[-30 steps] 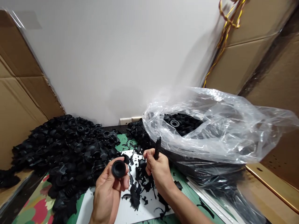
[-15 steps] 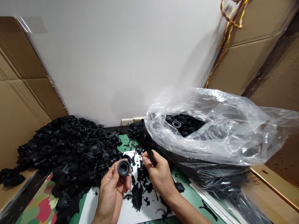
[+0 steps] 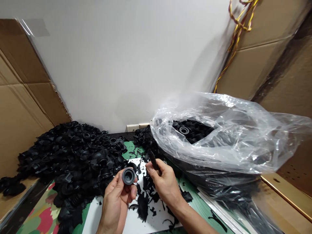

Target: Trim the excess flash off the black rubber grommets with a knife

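Observation:
Between its thumb and fingers, my left hand point(image 3: 116, 196) grips a round black rubber bellows part point(image 3: 128, 175), its ringed opening turned toward me. A little to the right, my right hand point(image 3: 165, 185) is closed around a slim dark piece point(image 3: 153, 160) that sticks out up and to the left; whether it is a tool or a rubber strip I cannot tell. The two hands are apart. Beneath them, black rubber scraps point(image 3: 143, 204) lie scattered over a white sheet point(image 3: 133, 224).
A large heap of untrimmed-looking black rubber parts point(image 3: 80, 152) spreads on the left. On the right stands a clear plastic bag point(image 3: 226, 152) holding black ringed parts point(image 3: 192, 130). Cardboard point(image 3: 21, 74) flanks the white wall point(image 3: 122, 58), and twisted yellow-brown wires point(image 3: 235, 45) hang at upper right.
My right hand has shifted slightly left, and the dark piece in it now tilts more to the upper left. The part in my left hand has turned slightly toward me.

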Motion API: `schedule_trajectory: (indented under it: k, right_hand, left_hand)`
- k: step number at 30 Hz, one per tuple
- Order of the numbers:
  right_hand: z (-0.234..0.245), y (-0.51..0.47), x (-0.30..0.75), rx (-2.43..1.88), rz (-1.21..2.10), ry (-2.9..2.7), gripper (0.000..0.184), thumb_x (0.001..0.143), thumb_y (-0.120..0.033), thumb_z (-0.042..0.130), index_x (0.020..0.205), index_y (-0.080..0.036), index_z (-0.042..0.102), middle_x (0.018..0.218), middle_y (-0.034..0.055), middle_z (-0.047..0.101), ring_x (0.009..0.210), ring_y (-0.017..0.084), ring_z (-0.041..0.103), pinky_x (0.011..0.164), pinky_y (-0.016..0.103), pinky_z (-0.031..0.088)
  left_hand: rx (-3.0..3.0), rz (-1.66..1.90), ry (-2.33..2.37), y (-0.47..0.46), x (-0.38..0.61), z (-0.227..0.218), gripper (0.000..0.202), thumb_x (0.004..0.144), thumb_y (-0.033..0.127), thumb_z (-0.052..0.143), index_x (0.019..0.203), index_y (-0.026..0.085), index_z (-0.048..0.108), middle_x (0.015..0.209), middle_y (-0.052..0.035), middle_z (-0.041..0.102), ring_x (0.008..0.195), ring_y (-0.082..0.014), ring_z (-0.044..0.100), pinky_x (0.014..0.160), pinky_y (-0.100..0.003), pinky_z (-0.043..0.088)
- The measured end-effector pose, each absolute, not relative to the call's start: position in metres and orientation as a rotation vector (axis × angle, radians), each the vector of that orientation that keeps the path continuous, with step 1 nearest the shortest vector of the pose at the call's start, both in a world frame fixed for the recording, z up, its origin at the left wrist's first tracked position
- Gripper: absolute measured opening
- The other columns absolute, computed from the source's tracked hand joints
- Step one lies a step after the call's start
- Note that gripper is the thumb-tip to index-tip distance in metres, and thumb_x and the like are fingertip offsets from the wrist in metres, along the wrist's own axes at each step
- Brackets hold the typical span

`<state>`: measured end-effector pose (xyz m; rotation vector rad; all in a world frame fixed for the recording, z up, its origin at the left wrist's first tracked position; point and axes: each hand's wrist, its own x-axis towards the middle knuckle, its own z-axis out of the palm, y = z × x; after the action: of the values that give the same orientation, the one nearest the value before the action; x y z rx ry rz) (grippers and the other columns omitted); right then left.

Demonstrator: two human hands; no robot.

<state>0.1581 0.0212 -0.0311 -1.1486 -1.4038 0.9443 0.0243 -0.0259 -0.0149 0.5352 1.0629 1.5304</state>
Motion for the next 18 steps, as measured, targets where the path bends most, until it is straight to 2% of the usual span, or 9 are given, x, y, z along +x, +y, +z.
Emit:
schedule_trajectory:
  k: [3, 10, 18]
  right_hand:
    - [-0.0338, 0.0220, 0.1573, -1.145, 1.019, -1.385, 0.029, 0.082, -0.042, 0.053, 0.071, -0.016, 0.059, 0.058, -0.0025, 0.045, 0.052, 0.013, 0.042, 0.047, 0.023, 0.034]
    - [-0.0358, 0.0211, 0.1561, -1.062, 1.084, -1.391, 0.036, 0.085, -0.046, 0.048, 0.074, -0.015, 0.062, 0.061, 0.0002, 0.053, 0.054, 0.014, 0.046, 0.048, 0.024, 0.037]
    - [-0.0279, 0.0151, 0.1552, -0.958, 1.055, -1.485, 0.026, 0.082, -0.037, 0.054, 0.067, -0.016, 0.059, 0.061, -0.0016, 0.049, 0.056, 0.013, 0.044, 0.052, 0.023, 0.035]
  left_hand:
    - [0.545, 1.530, 1.057, -0.0266, 0.0240, -0.0155, 0.029, 0.068, 0.036, 0.074, 0.085, 0.014, 0.066, 0.067, -0.0049, 0.066, 0.046, -0.0087, 0.049, 0.046, -0.020, 0.036]
    - [0.520, 1.530, 1.061, -0.0275, 0.0228, -0.0150, 0.029, 0.067, 0.037, 0.075, 0.081, 0.013, 0.066, 0.067, -0.0051, 0.067, 0.046, -0.0083, 0.049, 0.046, -0.019, 0.036]
    - [0.526, 1.521, 1.053, -0.0274, 0.0222, -0.0163, 0.027, 0.069, 0.038, 0.074, 0.077, 0.014, 0.065, 0.065, -0.0038, 0.067, 0.046, -0.0078, 0.050, 0.044, -0.017, 0.039]
